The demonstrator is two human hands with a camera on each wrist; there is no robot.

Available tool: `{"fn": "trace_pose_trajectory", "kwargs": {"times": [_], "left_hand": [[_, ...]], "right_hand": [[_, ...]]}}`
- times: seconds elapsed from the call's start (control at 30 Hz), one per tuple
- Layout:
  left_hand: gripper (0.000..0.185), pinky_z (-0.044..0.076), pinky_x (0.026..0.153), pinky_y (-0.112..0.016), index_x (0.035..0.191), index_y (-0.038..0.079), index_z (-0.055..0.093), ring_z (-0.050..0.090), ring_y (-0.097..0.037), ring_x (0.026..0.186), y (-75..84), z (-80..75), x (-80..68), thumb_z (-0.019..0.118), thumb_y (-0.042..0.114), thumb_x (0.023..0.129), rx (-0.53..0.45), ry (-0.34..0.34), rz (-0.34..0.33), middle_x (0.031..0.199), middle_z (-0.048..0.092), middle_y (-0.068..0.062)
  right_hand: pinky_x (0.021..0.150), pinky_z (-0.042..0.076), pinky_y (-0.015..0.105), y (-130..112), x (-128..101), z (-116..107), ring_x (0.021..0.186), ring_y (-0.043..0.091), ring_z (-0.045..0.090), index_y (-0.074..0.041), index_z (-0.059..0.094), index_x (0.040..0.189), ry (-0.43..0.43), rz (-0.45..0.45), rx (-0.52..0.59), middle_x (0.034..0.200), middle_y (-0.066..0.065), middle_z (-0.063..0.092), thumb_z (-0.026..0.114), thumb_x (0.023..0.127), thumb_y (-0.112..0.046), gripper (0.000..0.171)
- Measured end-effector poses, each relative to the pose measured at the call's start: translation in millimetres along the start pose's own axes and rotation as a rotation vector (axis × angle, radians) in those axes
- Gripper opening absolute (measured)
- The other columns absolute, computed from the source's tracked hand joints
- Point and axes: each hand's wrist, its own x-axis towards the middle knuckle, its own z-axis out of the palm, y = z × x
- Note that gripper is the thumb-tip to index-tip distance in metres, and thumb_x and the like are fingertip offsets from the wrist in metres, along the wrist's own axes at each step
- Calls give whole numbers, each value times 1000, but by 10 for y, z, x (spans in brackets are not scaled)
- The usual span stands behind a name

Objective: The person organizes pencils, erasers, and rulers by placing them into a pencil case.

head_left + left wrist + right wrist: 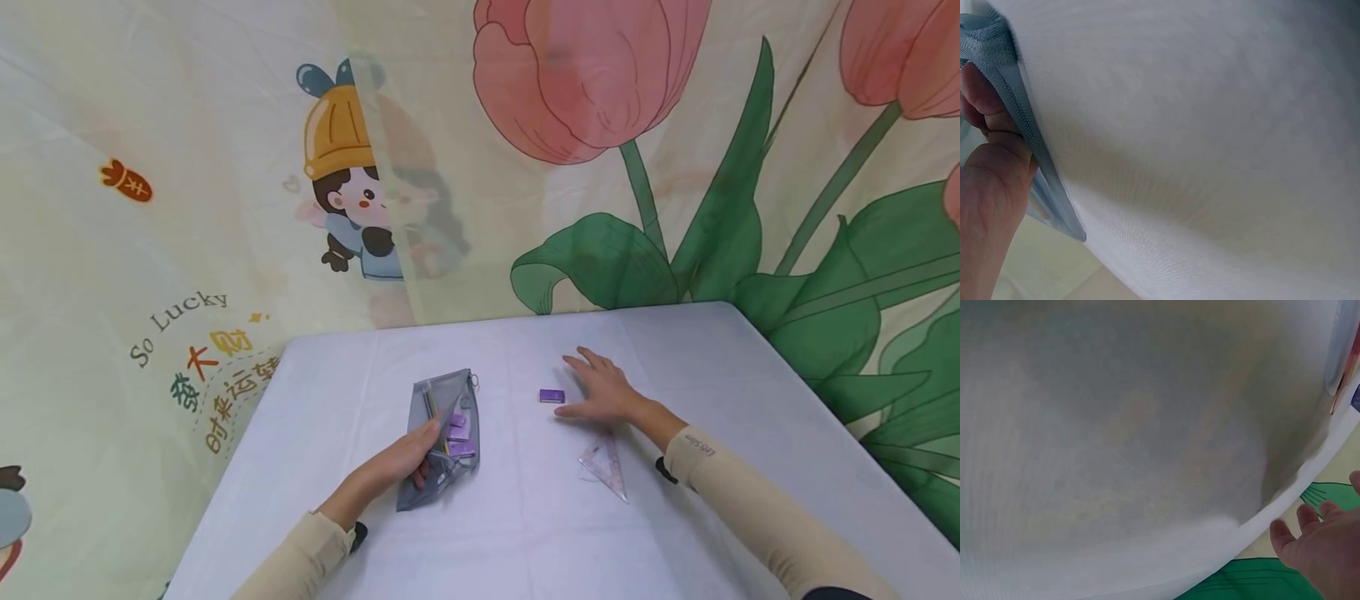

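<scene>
My left hand [408, 450] holds a grey see-through zip pencil case [417, 492] by its near left edge. Through the mesh show purple items [459, 433] and something long and thin like pencils [429, 400]. The left wrist view has the fingers [982, 94] bent at the case's zipped edge [1025, 112]. To the right, my right hand [603, 396] hovers with spread fingers around a small purple block [552, 396], perhaps an eraser, apart from it. A clear set square [606, 468] lies just below that hand. In the right wrist view the fingers [1282, 534] look loosely extended.
A white cloth covers the table [517, 533]. Behind its far edge hangs a printed curtain [450, 275] with tulips and a cartoon figure. At the right wrist view's edge, a clear strip with red [1350, 356] is cut off.
</scene>
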Motion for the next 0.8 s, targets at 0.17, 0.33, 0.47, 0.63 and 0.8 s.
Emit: {"fn": "trace_pose_trajectory", "kwargs": {"times": [0.17, 0.33, 0.47, 0.63, 0.8], "left_hand": [[61, 49, 60, -35, 159, 24, 20, 49, -24, 73, 12, 4, 0, 25, 54, 106, -2, 2, 3, 86, 51, -14], [61, 49, 60, -34, 159, 24, 21, 49, -23, 73, 12, 4, 7, 24, 53, 106, -3, 0, 3, 86, 51, -14], [62, 49, 60, -33, 159, 23, 21, 50, -23, 73, 11, 5, 3, 24, 54, 106, -2, 1, 1, 86, 51, -14], [61, 49, 59, -34, 159, 24, 21, 50, -23, 72, 5, 4, -2, 25, 54, 106, 1, 4, 5, 84, 52, -15], [61, 49, 60, -33, 159, 25, 22, 50, -23, 73, 4, 0, -1, 25, 55, 106, 13, 9, -3, 85, 52, -14]], "right_hand": [[105, 36, 65, 33, 33, -4, 132, 45, 42, -13, 38, 152, 0, 15, 73, 148, 22, 42, 79, 71, -63, 104], [104, 41, 60, 52, 54, 21, 127, 39, 47, -14, 40, 151, -67, 26, 197, 139, 19, 49, 85, 69, -55, 102], [99, 46, 49, 26, 84, 65, 114, 29, 51, -11, 45, 147, -116, 8, 258, 125, 14, 55, 87, 72, -46, 92], [84, 47, 36, -42, 125, 97, 95, 20, 51, -8, 57, 132, -122, -23, 293, 105, 7, 57, 85, 78, -33, 66], [76, 45, 29, -82, 145, 117, 87, 17, 50, -8, 65, 117, -111, -51, 274, 95, 3, 57, 83, 82, -28, 44]]}}
